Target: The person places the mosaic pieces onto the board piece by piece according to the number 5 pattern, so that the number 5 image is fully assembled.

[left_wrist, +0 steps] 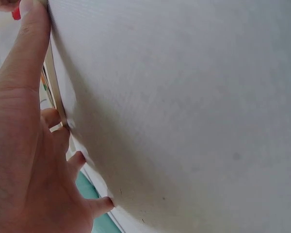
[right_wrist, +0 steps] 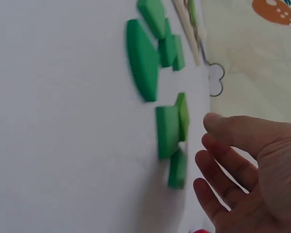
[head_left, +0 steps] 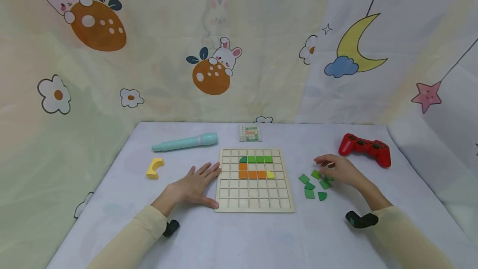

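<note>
A wooden grid board (head_left: 257, 205) lies at mid-table. On it, a dark green rounded piece (head_left: 243, 160) and light green squares (head_left: 260, 159) form an upper row; orange squares (head_left: 252, 174) and a yellow square (head_left: 270, 174) lie below. My left hand (head_left: 196, 186) is spread flat, its thumb and fingertips at the board's left edge. To the right of the board, my right hand (head_left: 341, 171) hovers over loose green pieces (head_left: 309, 194), some square and some rounded. In the right wrist view its thumb and fingers (right_wrist: 237, 170) are apart and hold nothing, with several green pieces (right_wrist: 167, 131) below.
Behind the board stands a small patterned card (head_left: 250, 133). At the left are a teal pen-shaped tube (head_left: 186, 142) and a yellow arch block (head_left: 154, 168). A red game controller (head_left: 365, 149) lies beyond my right hand. A printed cloth (head_left: 164, 53) hangs behind the table.
</note>
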Motion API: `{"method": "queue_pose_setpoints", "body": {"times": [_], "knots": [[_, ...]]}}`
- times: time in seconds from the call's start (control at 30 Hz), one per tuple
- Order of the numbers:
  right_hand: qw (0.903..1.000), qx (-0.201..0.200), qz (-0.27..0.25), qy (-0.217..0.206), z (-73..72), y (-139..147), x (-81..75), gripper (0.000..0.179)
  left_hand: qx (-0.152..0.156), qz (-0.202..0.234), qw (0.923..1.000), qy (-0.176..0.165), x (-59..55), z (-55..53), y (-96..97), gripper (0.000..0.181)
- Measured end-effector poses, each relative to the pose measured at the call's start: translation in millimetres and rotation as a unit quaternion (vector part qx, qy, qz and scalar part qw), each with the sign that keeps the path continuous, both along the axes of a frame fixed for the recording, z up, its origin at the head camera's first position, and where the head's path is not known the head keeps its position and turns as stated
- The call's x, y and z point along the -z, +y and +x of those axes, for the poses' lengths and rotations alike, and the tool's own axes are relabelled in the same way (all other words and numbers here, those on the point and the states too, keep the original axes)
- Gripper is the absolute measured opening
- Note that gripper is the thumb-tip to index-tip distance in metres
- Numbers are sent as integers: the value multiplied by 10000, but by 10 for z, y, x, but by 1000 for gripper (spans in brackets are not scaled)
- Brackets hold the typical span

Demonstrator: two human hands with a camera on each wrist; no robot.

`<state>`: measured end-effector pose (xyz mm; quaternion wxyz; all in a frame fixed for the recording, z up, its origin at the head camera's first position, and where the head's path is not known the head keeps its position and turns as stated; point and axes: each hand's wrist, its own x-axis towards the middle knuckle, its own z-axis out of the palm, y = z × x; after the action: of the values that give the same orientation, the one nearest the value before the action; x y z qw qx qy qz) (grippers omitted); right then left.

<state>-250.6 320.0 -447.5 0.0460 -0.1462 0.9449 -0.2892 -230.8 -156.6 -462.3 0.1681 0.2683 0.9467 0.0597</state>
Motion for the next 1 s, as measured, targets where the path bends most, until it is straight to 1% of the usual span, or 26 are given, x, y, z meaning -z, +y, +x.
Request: {"method": "queue_pose_setpoints", "body": {"times": [0.1,0.2,0.37,0.6,0.73,0.83,1.0], "knots": [[9999,18,86,-132,29,57,54,40,-4,10,10000,8,1,0,-3,116],[9997,118,138,-162,59,94,83,42,-35,51,10000,-38,0,1,1,116],[9995,200,205,-120,99,193,69,42,-86,43,9999,-62,2,0,8,116],[9997,24,212,-104,141,296,57,40,-108,18,9999,-54,-6,-10,4,115],[9999,21,159,-35,143,282,71,40,-107,34,9999,-61,0,-15,-1,115],[9997,127,197,37,138,253,76,40,-84,54,9999,-67,1,-13,-4,115],[9994,225,138,206,139,128,34,38,-23,122,9999,-73,-10,-1,-5,115]]}}
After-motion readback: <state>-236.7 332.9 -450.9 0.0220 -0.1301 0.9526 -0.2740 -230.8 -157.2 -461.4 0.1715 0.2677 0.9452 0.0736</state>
